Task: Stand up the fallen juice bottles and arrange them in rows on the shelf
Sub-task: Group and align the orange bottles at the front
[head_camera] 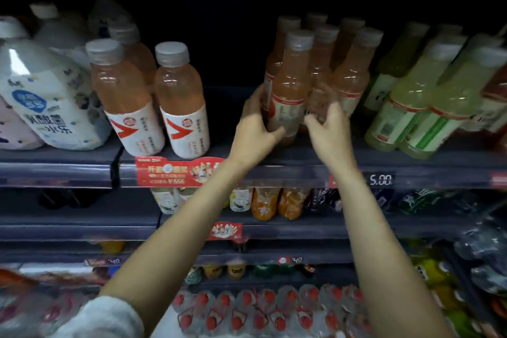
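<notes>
Centre of the frame, on the dark grey shelf [301, 155], both hands work a cluster of tall clear plastic bottles of pinkish-orange juice with grey caps [323, 57]. The left hand [253, 129] curls round the front bottle with a red-and-white label [288, 90], thumb at its lower front and fingers wrapping its left side, probably to steady it upright at the shelf's front edge. The right hand [326, 123] sits just right of that bottle, its fingers bent loosely toward the neighbouring bottle; motion blur hides whether it actually pinches anything, so I cannot tell its grip.

The cluster already stands upright in rough rows running toward the shelf's dark back, so this looks like squaring up rather than lifting a fallen one. Left of centre, two shorter peach-coloured bottles with white labels and a red chevron [156, 101] lean at the shelf front. On the right stand pale green juice bottles with green-striped labels [411, 101].
</notes>
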Tool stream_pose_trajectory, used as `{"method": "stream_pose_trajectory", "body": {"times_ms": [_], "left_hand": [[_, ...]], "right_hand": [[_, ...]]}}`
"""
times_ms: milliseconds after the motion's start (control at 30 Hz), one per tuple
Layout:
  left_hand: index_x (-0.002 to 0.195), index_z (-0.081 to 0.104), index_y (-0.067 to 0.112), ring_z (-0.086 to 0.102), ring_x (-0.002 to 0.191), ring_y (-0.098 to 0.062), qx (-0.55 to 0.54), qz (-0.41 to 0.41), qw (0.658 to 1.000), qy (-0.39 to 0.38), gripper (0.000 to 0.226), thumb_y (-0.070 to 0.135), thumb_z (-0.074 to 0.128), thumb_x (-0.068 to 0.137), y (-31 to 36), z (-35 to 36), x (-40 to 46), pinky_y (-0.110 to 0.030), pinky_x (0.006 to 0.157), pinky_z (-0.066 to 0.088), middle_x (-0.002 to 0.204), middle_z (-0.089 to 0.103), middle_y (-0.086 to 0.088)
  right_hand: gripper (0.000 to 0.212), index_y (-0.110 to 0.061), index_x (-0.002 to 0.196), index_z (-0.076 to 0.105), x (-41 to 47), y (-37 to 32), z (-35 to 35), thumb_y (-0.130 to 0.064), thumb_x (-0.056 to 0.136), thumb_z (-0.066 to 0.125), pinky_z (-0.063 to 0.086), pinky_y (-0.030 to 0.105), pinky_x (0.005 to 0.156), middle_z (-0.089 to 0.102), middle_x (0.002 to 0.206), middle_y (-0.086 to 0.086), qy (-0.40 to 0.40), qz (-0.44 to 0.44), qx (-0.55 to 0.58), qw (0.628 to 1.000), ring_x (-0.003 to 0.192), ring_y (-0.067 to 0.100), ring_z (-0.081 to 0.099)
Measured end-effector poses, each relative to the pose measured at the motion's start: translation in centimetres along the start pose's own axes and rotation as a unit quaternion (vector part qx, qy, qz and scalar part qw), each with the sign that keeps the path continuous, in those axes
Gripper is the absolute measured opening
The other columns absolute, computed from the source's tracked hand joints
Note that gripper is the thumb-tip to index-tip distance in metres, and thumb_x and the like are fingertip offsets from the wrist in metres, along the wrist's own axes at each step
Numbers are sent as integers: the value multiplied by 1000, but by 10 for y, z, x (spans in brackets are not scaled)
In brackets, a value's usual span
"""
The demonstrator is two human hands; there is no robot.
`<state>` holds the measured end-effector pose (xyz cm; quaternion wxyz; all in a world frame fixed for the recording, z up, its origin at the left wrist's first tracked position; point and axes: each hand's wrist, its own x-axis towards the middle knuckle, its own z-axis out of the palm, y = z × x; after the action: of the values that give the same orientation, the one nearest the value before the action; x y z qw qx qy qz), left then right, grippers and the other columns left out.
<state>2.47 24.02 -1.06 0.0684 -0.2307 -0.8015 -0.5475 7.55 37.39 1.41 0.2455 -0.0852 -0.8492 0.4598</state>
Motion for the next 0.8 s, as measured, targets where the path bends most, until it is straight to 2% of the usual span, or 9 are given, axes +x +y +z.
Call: {"method": "stream_pose_trajectory", "body": {"times_ms": [33, 67, 167, 233, 333, 433, 567, 667, 800], "left_hand": [[150, 23, 14, 41, 129, -7, -17, 5, 1000, -3, 94, 29, 71, 71, 0, 5, 0, -16, 105, 35, 144, 41, -4], [150, 23, 15, 42, 128, -5, -34, 4, 999, -4, 92, 27, 68, 71, -1, 9, -3, -19, 106, 37, 143, 42, -1], [150, 29, 19, 47, 128, -11, -38, 9, 999, 33, 84, 26, 62, 72, -8, 15, -18, -37, 105, 44, 143, 44, -3], [147, 33, 16, 51, 122, -9, -28, 26, 997, 64, 77, 19, 64, 77, -10, 14, -31, -34, 100, 47, 136, 45, -5], [145, 34, 16, 52, 114, -6, 10, 40, 993, 108, 75, 18, 70, 80, -12, 7, -43, -25, 96, 48, 126, 44, -5], [146, 31, 16, 48, 124, -12, 52, 47, 989, 128, 78, 22, 75, 82, -19, -3, -45, -31, 102, 45, 131, 43, -5], [149, 24, 13, 41, 135, -14, 32, 45, 989, 135, 83, 22, 73, 83, -30, -16, -43, -44, 106, 42, 146, 39, -1], [151, 20, 13, 39, 136, -11, 20, 40, 989, 139, 84, 22, 72, 85, -32, -25, -47, -42, 108, 41, 150, 36, 0], [151, 20, 14, 36, 137, -5, 19, 31, 987, 156, 85, 18, 72, 85, -30, -31, -54, -35, 111, 38, 151, 35, 3]], "right_hand": [[26, -6, 115, 52, 2, 2, 0, -9, 89, 54, 39, 8, 66, 60, 106, 5, -20, -5, 7, 1000, 95, 16, 57], [28, -8, 116, 51, 3, 4, 1, -9, 89, 55, 41, 8, 69, 62, 105, 5, -34, -18, 12, 999, 96, 17, 59], [39, -12, 123, 46, 5, 12, 0, -10, 86, 59, 46, 16, 83, 63, 110, 1, -68, -66, 35, 995, 100, 13, 60], [56, -12, 136, 40, 7, 15, -1, -19, 86, 64, 47, 18, 92, 61, 120, -5, -103, -79, 57, 990, 106, 5, 58], [72, -21, 141, 36, 8, 11, 3, -42, 81, 69, 45, 33, 102, 59, 128, -9, -157, -81, 100, 979, 118, 4, 54], [63, -21, 137, 41, 10, 0, 19, -40, 83, 68, 46, 35, 101, 61, 123, -9, -171, -87, 114, 975, 116, 5, 56], [64, -22, 138, 41, 10, -10, 41, -42, 83, 67, 46, 36, 102, 58, 129, -6, -180, -90, 140, 969, 119, 8, 54], [62, -21, 138, 40, 8, -15, 54, -37, 85, 68, 47, 32, 100, 58, 129, -4, -176, -90, 147, 969, 118, 8, 54], [63, -22, 138, 39, 3, -20, 65, -37, 84, 69, 49, 36, 98, 57, 130, -2, -174, -95, 157, 968, 117, 11, 55]]}}
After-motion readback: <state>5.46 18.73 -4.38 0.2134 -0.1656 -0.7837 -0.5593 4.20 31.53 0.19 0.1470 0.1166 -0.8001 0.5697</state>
